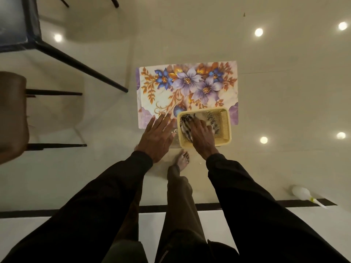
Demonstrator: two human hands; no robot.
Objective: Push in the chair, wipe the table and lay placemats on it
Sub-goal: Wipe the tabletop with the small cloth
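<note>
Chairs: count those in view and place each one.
2. A blue-seated chair with black legs stands at top left; a brown padded chair sits at the left edge. Dark legs at the top edge may belong to a third, otherwise hidden.

Plenty of open floor [284, 92] to the right of the placemats [188, 88] and beyond them. Left side's tight, chair legs [79, 65] angle in close. A basket [226, 128] covers their near right corner, with a foot [183, 159] just behind.

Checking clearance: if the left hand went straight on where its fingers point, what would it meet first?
Probably the floral placemat: the left hand has its fingertips over the near edge, height unclear.
</note>
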